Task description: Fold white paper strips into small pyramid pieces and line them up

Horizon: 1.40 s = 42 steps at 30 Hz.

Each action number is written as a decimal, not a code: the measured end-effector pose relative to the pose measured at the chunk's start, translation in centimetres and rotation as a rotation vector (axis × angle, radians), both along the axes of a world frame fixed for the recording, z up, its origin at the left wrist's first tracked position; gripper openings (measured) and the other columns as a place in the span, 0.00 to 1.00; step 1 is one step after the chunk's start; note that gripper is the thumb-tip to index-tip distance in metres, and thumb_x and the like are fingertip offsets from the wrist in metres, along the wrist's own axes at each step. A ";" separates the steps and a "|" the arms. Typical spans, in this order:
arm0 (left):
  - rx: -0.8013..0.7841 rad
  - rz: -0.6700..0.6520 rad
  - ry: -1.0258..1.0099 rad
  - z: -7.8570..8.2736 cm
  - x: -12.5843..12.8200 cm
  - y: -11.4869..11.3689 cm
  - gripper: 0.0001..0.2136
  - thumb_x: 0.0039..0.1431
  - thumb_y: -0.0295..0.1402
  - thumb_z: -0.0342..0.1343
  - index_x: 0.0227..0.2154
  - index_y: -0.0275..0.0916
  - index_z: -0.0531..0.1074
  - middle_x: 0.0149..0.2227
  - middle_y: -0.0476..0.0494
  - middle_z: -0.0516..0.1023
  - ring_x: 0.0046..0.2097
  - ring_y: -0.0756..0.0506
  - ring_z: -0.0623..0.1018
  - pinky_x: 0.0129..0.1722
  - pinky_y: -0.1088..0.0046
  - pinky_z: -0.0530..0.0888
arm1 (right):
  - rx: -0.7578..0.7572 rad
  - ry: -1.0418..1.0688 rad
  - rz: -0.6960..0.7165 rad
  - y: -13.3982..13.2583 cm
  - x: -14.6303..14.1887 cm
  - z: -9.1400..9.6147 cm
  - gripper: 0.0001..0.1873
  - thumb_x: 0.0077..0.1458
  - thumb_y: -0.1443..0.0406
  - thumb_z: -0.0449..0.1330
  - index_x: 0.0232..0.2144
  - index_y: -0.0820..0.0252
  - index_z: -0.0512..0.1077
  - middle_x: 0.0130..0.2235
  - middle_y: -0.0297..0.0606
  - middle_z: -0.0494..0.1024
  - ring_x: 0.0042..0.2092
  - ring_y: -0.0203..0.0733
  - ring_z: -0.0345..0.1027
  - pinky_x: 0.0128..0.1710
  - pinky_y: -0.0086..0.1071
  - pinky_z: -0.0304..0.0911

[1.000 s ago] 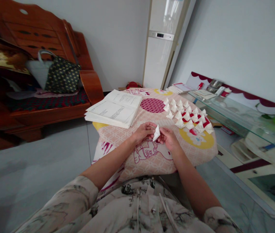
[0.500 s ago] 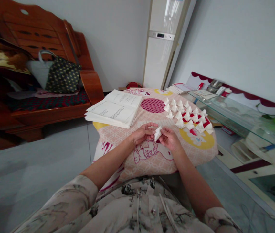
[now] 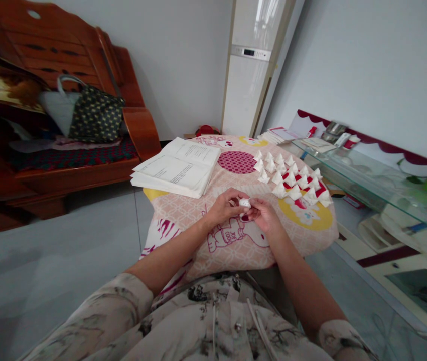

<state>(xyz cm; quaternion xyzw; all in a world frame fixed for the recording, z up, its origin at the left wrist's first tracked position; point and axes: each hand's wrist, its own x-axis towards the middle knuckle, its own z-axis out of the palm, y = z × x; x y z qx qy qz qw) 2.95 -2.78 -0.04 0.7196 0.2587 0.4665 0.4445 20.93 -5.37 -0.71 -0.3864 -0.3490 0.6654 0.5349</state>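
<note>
My left hand (image 3: 224, 206) and my right hand (image 3: 264, 215) meet over a pink patterned cushion (image 3: 198, 220), and both pinch one small folded white paper piece (image 3: 244, 203) between their fingertips. Only a small part of the paper shows between the fingers. Beyond my right hand, several finished folded white paper shapes (image 3: 290, 179) lie in rows on the cushion. A stack of printed white sheets (image 3: 177, 169) rests on the cushion's far left corner.
A wooden bench (image 3: 66, 125) with a dark patterned bag (image 3: 95, 115) stands at the left. A tall white air conditioner (image 3: 251, 70) is in the far corner. A glass table (image 3: 379, 185) with papers and cups runs along the right.
The paper piece stood tall between my fingers a second ago; now it is pressed smaller and my fingertips have closed in around it. My hands stayed in the same spot.
</note>
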 end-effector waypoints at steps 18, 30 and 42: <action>0.146 0.051 -0.010 0.2 0.2 -0.2 0.15 0.56 0.41 0.65 0.42 0.37 0.82 0.46 0.35 0.81 0.47 0.42 0.80 0.46 0.69 0.76 | -0.014 -0.038 -0.137 -0.6 -0.7 0.9 0.10 0.40 0.64 0.70 0.27 0.61 0.75 0.16 0.32 0.75 0.16 0.35 0.67 0.13 0.23 0.60; -0.039 0.133 0.002 0.3 0.0 0.0 0.11 0.56 0.38 0.63 0.36 0.36 0.82 0.34 0.42 0.83 0.35 0.47 0.79 0.35 0.75 0.73 | 0.154 -0.240 -0.200 -1.4 -1.4 1.4 0.17 0.38 0.59 0.71 0.31 0.62 0.76 0.18 0.34 0.76 0.18 0.37 0.69 0.11 0.23 0.54; -0.252 0.118 0.001 0.2 -0.1 0.1 0.13 0.52 0.40 0.63 0.30 0.32 0.81 0.24 0.47 0.77 0.24 0.53 0.69 0.24 0.78 0.64 | 0.192 -0.432 -0.284 -1.5 -1.9 1.4 0.19 0.39 0.56 0.70 0.31 0.64 0.76 0.16 0.35 0.75 0.15 0.36 0.65 0.12 0.25 0.50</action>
